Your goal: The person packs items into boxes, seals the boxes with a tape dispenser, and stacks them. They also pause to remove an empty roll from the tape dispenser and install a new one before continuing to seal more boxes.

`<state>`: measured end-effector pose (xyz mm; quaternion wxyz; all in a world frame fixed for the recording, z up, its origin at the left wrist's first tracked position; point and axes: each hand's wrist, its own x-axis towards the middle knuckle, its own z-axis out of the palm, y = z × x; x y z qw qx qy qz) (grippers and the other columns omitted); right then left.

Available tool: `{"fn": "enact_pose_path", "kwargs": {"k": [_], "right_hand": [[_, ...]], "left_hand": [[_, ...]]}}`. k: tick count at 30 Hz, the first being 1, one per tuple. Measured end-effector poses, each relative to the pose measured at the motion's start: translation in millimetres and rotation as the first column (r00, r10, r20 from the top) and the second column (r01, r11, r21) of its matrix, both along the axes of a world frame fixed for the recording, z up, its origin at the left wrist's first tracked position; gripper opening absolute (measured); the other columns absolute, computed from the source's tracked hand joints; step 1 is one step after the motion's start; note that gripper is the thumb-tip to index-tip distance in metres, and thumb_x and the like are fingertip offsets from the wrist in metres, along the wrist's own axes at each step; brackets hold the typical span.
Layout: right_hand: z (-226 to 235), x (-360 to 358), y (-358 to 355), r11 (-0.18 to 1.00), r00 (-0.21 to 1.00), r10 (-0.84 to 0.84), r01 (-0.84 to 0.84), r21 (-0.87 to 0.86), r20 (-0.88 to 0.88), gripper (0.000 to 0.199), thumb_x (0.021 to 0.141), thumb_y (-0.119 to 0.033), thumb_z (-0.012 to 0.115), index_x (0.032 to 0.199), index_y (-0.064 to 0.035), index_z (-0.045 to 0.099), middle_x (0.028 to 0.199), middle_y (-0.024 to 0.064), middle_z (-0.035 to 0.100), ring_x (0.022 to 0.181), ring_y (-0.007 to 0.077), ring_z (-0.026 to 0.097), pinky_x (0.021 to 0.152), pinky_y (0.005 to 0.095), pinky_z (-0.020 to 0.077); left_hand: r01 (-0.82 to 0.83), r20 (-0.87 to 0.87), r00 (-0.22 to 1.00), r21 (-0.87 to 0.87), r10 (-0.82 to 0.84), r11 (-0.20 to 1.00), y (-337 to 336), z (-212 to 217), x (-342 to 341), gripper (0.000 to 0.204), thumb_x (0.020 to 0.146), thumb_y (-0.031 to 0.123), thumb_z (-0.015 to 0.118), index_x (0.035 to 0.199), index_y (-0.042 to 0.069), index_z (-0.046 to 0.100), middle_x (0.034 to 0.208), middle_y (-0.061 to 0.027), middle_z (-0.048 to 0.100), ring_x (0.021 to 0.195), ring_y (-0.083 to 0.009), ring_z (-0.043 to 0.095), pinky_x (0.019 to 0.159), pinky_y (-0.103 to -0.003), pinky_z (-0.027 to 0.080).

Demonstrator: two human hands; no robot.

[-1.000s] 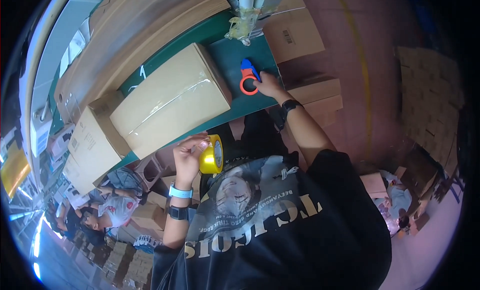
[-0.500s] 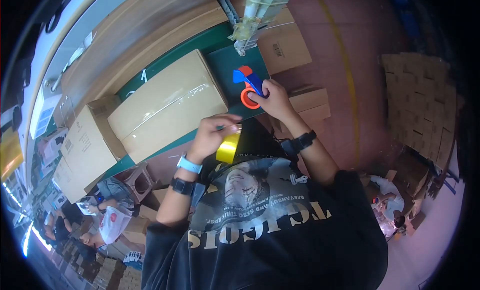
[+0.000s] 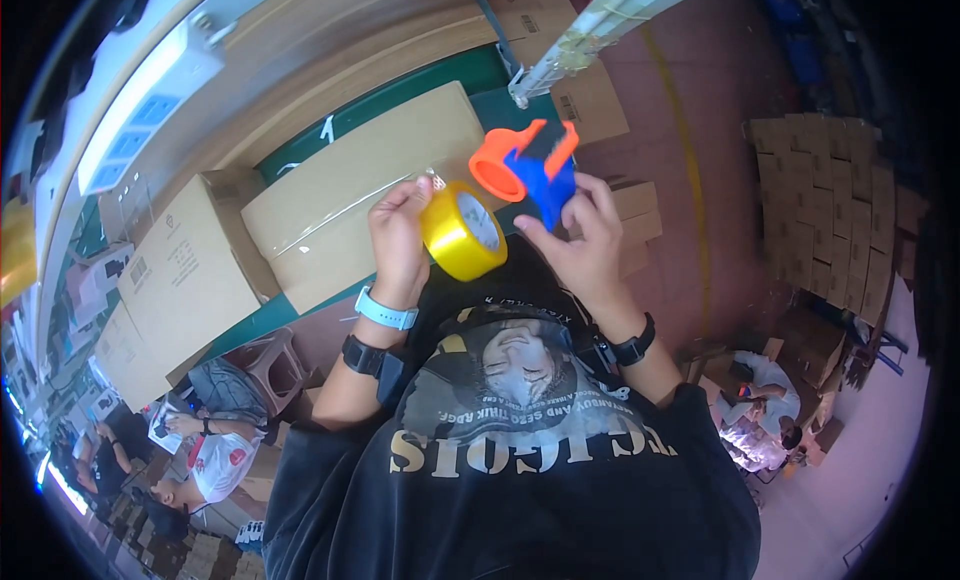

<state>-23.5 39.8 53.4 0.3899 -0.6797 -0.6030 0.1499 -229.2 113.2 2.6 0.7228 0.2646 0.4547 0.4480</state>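
Note:
My left hand (image 3: pixel 398 230) is closed on a roll of yellow packing tape (image 3: pixel 448 238), gripping its upper edge, with the white core facing right. A strip end shows near the fingertips. In my right hand (image 3: pixel 588 235) is a blue and orange tape dispenser (image 3: pixel 549 192), held by its blue handle. Its orange ring points left, and no tape roll is visible on it. The dispenser and the roll are close together but apart, in front of my chest. Beyond them lies a long cardboard box (image 3: pixel 370 150) with a strip of clear tape along its top.
The long box rests on a green table (image 3: pixel 470 77). An open carton (image 3: pixel 185 255) stands at its left. More cartons (image 3: pixel 590 100) lie beyond the table's right end, near a pale post (image 3: pixel 610 25). Stacked boxes (image 3: pixel 825 220) stand far right. Other people (image 3: pixel 215 460) work at lower left and lower right.
My left hand has raised the tape roll and turned its core into view. My right hand has moved slightly right and rotated the dispenser, bringing its orange ring to the left.

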Motion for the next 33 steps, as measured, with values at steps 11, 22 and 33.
{"fn": "enact_pose_path", "kwargs": {"k": [11,22,33], "right_hand": [[13,-75,-26,0.943,0.923,0.249,-0.300,0.142,0.292,0.029,0.064,-0.011,0.086,0.078,-0.0010,0.063,0.107,0.0182,0.060,0.096,0.0357,0.061,0.078,0.0408,0.0542],[-1,-119,-33,0.833,0.849,0.398,-0.493,0.251,0.349,0.046,0.063,-0.009,0.089,0.096,-0.0044,0.057,0.105,0.0161,0.059,0.099,0.0375,0.060,0.082,0.0457,0.0512],[42,-156,-5,0.829,0.865,0.465,-0.500,0.249,0.188,0.060,0.062,-0.022,0.094,0.105,-0.0059,0.055,0.101,0.0119,0.064,0.100,0.0330,0.061,0.088,0.0446,0.0458]], "left_hand": [[-0.371,0.126,0.917,-0.083,0.379,0.925,2,25,-50,0.018,0.099,0.014,0.064,0.092,-0.002,0.069,0.088,-0.0090,0.070,0.077,-0.0150,0.065,0.074,-0.028,0.053],[-0.185,0.196,0.958,-0.128,0.208,0.974,-11,39,-91,0.028,0.104,0.027,0.058,0.099,0.000,0.065,0.091,-0.0077,0.069,0.079,-0.0145,0.066,0.075,-0.027,0.053],[-0.314,0.194,0.940,0.177,0.280,0.933,-37,66,-110,0.019,0.099,0.019,0.065,0.098,0.000,0.069,0.091,-0.0076,0.070,0.087,-0.0169,0.067,0.077,-0.029,0.054]]}}
